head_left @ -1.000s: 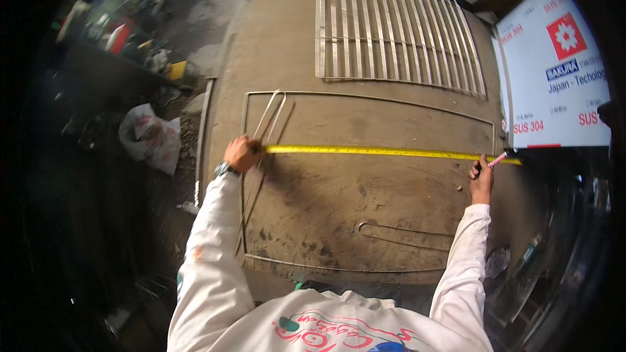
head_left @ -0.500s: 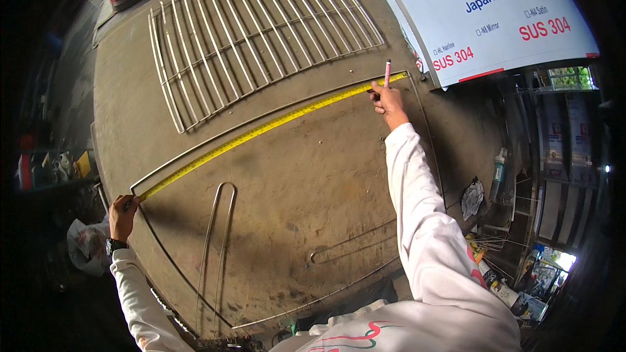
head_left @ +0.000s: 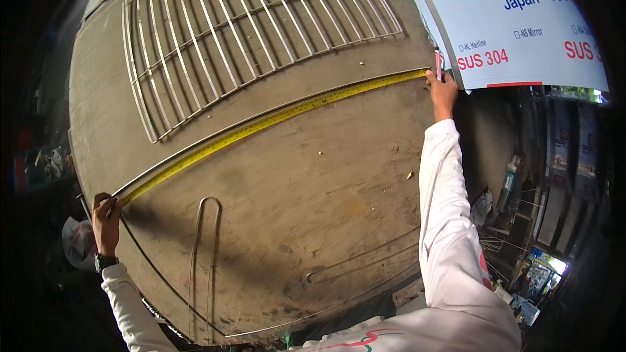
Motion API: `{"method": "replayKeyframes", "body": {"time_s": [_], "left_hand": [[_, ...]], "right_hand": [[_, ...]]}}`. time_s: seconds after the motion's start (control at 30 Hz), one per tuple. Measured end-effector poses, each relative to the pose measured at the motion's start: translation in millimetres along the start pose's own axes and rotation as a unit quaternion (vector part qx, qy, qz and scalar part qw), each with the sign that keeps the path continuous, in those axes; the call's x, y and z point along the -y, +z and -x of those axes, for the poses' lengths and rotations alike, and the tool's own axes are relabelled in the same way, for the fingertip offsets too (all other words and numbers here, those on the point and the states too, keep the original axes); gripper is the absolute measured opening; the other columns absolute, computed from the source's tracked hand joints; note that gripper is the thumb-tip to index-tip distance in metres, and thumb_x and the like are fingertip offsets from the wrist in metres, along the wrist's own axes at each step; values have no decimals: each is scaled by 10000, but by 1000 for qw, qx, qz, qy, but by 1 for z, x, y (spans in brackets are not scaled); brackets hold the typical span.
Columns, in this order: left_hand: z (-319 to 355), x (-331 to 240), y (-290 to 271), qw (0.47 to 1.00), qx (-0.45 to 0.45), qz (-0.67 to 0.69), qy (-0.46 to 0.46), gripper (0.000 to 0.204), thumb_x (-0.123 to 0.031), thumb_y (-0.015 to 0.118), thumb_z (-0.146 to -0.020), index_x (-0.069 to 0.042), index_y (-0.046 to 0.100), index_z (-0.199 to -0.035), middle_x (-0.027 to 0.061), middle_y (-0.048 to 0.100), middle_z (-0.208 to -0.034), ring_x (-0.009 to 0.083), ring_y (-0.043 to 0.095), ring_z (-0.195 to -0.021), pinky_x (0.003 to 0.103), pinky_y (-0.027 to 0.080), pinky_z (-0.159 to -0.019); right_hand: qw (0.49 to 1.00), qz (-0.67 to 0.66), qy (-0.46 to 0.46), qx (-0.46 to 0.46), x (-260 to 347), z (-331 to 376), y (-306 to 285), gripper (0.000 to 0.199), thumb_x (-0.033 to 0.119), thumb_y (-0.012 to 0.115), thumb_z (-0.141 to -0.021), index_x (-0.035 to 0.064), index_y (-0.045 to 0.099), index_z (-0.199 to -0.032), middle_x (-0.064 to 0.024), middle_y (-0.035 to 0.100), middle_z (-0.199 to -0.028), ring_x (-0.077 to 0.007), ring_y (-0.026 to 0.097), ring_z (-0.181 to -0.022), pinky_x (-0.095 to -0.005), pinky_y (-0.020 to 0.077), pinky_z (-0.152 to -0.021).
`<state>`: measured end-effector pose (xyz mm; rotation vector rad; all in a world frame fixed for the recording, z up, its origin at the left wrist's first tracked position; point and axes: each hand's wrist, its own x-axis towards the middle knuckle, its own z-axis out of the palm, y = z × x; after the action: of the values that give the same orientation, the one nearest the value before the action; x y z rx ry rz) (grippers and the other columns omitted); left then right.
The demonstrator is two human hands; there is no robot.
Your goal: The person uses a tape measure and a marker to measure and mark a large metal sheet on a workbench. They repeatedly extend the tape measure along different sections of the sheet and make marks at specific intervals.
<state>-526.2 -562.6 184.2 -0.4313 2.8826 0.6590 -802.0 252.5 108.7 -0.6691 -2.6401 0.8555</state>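
Observation:
A yellow tape measure (head_left: 274, 119) stretches along the far side of a thin metal rod frame (head_left: 202, 142) lying on the brown worktop. My left hand (head_left: 106, 227), wearing a dark wristwatch, is closed on the tape's end at the frame's left corner. At the far right, my right hand (head_left: 443, 98) grips the tape's other stretch near the frame's right corner. A slim white and red marker pen (head_left: 437, 60) sticks up from that same hand. The tape's case is hidden, if it is there. Inside the frame lies a bent U-shaped rod (head_left: 199, 248).
A metal grate of parallel bars (head_left: 248, 19) lies beyond the frame. Another U-shaped rod (head_left: 365, 259) is near the front edge. A white printed sheet (head_left: 521, 58) overhangs the far right. A green-labelled bottle (head_left: 508, 182) and clutter stand off the right side. The worktop (head_left: 313, 202) carries small crumbs.
My right hand has moved outward to the right end of the tape, and the pen has come with it. My left hand stays at the left corner. The whole view has shifted slightly.

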Motion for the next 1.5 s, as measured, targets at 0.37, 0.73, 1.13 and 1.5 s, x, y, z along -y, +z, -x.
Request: {"method": "replayKeyframes", "body": {"time_s": [0.37, 0.73, 1.13, 1.5], "left_hand": [[-6, 17, 2, 992, 91, 81, 17, 130, -60, 688, -902, 62, 685, -948, 74, 572, -943, 170, 542, -798, 306, 433, -702], [-14, 9, -23, 983, 123, 105, -89, 211, -127, 737, -870, -2, 676, -1028, 21, 647, -923, 94, 579, -880, 276, 467, -804], [4, 98, -7, 990, -73, -85, 80, 331, -75, 714, -894, -60, 649, -1218, 113, 620, -1207, 264, 599, -1139, 351, 464, -989], [30, 132, -8, 973, -40, -181, 139, 583, -93, 645, -952, -93, 463, -1506, 173, 451, -1528, 371, 370, -1452, 454, 282, -1210]], "right_hand": [[951, -264, 134, 85, -12, -26, -10, 184, 155, 787, -858, 45, 646, -901, -15, 621, -734, -35, 399, -434, -222, 257, -379], [967, -144, 173, 120, -25, -43, -14, 248, 178, 737, -834, 90, 546, -704, 14, 499, -589, -69, 359, -371, -253, 239, -343], [982, -105, 148, 61, -31, -40, -17, 239, 219, 724, -853, 94, 567, -722, 31, 489, -576, -62, 349, -377, -239, 225, -355], [964, 89, -226, -109, -66, -32, -7, 394, 361, 766, -837, -22, 743, -925, -151, 717, -776, -278, 670, -712, -380, 496, -707]]}}
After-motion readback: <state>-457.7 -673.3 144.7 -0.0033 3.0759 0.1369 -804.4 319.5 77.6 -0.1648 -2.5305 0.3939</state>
